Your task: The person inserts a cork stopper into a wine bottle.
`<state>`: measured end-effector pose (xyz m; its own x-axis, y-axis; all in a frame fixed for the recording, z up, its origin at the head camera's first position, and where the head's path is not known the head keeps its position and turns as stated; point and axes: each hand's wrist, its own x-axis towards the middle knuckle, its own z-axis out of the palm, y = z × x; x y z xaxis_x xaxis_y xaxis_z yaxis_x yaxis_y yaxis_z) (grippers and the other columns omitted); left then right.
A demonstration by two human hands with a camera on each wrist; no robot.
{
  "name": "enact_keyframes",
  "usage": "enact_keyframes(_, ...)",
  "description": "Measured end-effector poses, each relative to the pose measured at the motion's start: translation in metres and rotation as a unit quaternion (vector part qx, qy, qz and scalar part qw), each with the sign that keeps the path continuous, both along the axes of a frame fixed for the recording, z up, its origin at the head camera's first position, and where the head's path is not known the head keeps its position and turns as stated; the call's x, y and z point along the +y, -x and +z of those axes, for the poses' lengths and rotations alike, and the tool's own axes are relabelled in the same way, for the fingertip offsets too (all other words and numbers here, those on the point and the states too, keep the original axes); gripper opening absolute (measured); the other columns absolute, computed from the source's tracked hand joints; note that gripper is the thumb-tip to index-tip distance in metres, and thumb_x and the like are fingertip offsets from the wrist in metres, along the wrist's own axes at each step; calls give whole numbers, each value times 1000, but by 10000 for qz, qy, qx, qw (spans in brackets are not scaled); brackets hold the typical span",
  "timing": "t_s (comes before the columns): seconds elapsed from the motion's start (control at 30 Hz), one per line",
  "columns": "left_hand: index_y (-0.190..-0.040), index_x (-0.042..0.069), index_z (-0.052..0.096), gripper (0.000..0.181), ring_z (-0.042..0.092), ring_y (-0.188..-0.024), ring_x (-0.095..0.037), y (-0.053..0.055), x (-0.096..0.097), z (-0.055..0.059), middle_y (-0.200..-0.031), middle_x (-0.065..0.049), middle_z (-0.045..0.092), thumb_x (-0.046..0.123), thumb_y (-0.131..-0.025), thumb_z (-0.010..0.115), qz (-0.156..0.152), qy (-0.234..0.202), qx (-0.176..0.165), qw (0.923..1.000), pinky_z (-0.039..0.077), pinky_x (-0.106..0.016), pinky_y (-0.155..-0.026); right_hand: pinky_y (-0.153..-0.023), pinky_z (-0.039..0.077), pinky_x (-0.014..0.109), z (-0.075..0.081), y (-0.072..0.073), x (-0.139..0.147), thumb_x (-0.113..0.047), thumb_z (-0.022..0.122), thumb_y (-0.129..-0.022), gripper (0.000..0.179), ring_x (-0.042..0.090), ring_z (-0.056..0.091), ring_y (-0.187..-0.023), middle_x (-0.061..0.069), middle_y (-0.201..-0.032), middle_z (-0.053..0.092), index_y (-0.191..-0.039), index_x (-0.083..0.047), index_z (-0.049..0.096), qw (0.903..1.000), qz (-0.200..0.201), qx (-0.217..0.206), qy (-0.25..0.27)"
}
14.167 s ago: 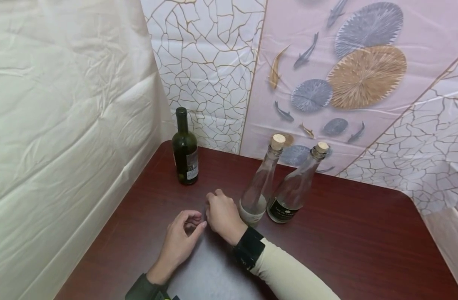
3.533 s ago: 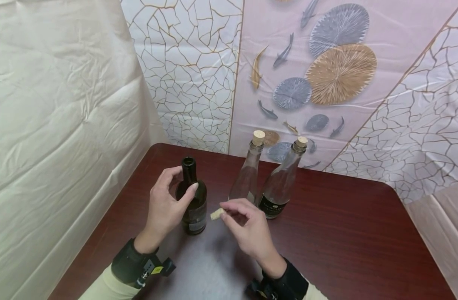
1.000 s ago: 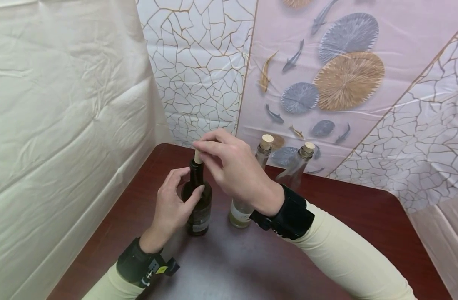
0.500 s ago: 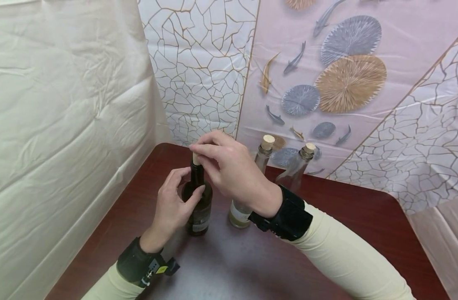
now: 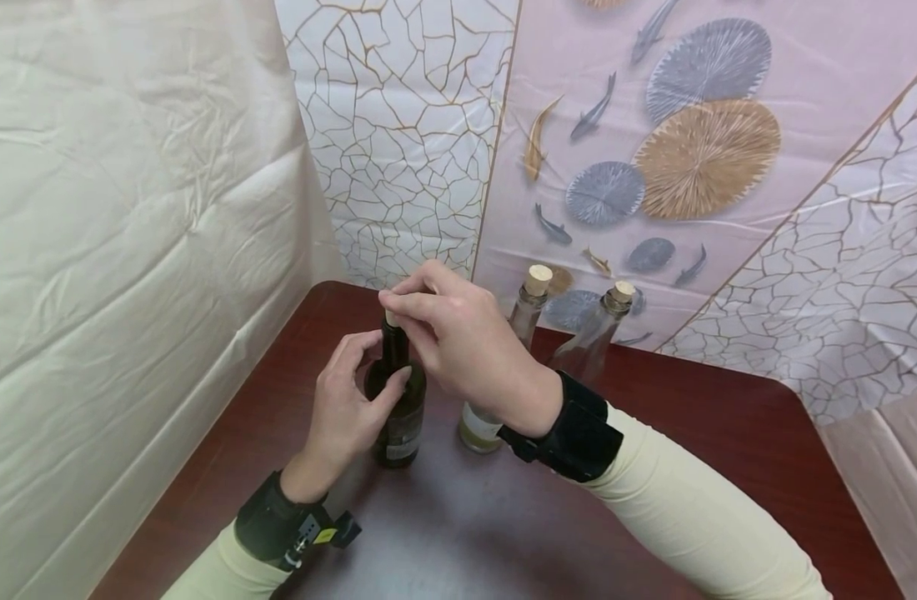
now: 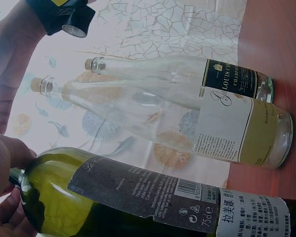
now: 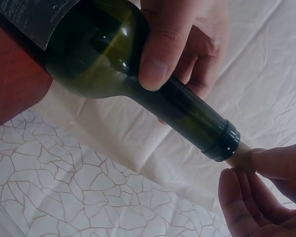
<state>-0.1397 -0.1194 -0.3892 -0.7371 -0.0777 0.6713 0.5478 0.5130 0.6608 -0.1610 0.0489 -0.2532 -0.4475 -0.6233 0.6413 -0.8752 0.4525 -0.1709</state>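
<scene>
A dark green wine bottle [image 5: 403, 427] stands upright on the table in the head view. My left hand [image 5: 344, 421] grips it round the shoulder and lower neck, thumb on the near side. Above, my right hand [image 5: 462, 346] pinches a cork between thumb and fingertips. In the right wrist view the cork [image 7: 240, 157] sits in the bottle's mouth, lined up with the neck, a short length showing between glass rim and fingers. The left wrist view shows the bottle's grey label [image 6: 148, 195] with white print and a white sticker [image 6: 254, 217] below it.
Right of the green bottle stand two clear glass bottles with corks in them. One has a cream-and-gold label [image 6: 232, 128], the other a black label [image 6: 229, 79]; my right hand and wrist partly cover them in the head view. Patterned cloth [image 5: 413, 142] hangs behind the reddish-brown table [image 5: 729, 433].
Earlier the green bottle stood farther back, unheld; then my left hand held it while my right hand pinched the cork beside it. Over the last second the cork has sunk lower into the mouth.
</scene>
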Motion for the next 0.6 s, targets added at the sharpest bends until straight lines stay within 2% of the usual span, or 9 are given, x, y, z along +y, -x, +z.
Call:
enact_keyframes(0.43, -128, 4, 64, 46, 67, -103, -19, 2, -2, -3, -118, -10, 66, 7, -86, 84, -80, -49, 88, 9999, 60, -32, -88, -79, 56, 24, -10, 3, 0, -7, 70, -99, 25, 14, 68, -99, 5, -107, 68, -123, -7, 77, 9990, -8, -219, 378)
enact_keyframes(0.6, -129, 4, 64, 47, 66, -104, -18, 3, -2, -2, -119, -10, 66, 7, -87, 84, -128, -68, 55, 9999, 60, -34, -88, -79, 56, 23, -13, 5, -1, -7, 72, -98, 24, 14, 68, -97, 5, -106, 68, -121, -6, 78, 9983, 43, -187, 544)
